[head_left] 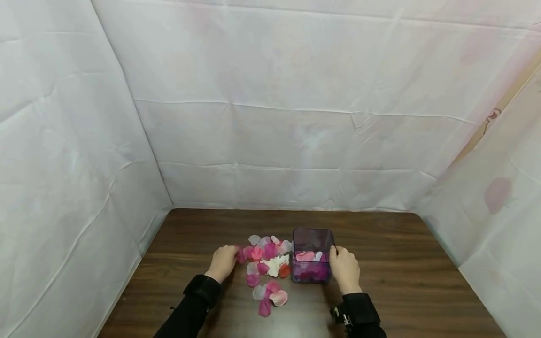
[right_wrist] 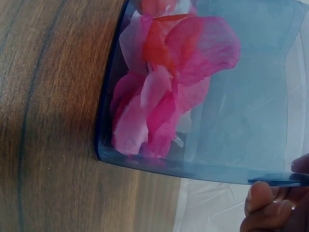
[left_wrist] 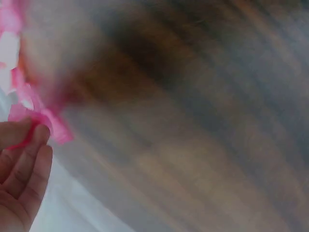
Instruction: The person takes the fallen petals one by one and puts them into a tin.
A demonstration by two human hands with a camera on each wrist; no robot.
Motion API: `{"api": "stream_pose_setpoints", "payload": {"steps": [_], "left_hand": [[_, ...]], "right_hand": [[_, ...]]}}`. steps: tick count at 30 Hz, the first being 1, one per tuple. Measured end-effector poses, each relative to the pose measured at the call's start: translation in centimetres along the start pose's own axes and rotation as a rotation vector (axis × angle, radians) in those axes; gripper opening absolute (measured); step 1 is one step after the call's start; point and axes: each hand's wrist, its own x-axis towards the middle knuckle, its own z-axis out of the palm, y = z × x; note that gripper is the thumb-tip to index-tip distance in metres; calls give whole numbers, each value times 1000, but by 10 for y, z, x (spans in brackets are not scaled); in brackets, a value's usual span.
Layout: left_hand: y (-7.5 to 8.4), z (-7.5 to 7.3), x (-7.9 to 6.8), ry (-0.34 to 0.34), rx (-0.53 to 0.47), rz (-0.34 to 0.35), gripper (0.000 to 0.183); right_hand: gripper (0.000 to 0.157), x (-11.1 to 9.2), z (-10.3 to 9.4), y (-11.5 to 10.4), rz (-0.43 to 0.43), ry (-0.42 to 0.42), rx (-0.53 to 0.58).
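My left hand (head_left: 222,263) is at the left edge of a scatter of petals on the table. In the left wrist view, its thumb and fingers pinch a bright pink petal (left_wrist: 60,129). My right hand (head_left: 345,268) grips the right wall of a clear, bluish-purple plastic box (head_left: 313,238), with its thumb at the rim. Seen from the right wrist, the box holds pink, white and orange-red petals (right_wrist: 203,46) heaped on its bottom. Just left of the box, loose petals (head_left: 269,251) in magenta, pink, white, cream and orange lie spread out.
A smaller cluster of pink and white petals (head_left: 279,297) lies closer to the front of the brown wood-grain table (head_left: 401,263). Whitish cloth (head_left: 274,141) hangs behind the table and along both sides.
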Motion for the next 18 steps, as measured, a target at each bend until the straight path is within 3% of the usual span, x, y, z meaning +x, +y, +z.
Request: {"api": "stream_pose_setpoints", "payload": {"steps": [5, 8, 14, 18], "left_hand": [[18, -21, 13, -11, -121, -17, 6], [38, -34, 25, -19, -188, -7, 7], [94, -49, 45, -20, -308, 104, 11], [137, -49, 56, -17, -307, 216, 11]], "right_hand": [[39, 0, -1, 2, -7, 2, 4], [38, 1, -2, 2, -7, 2, 6], [38, 0, -1, 2, -10, -1, 6], [40, 0, 1, 2, -6, -6, 9]]}}
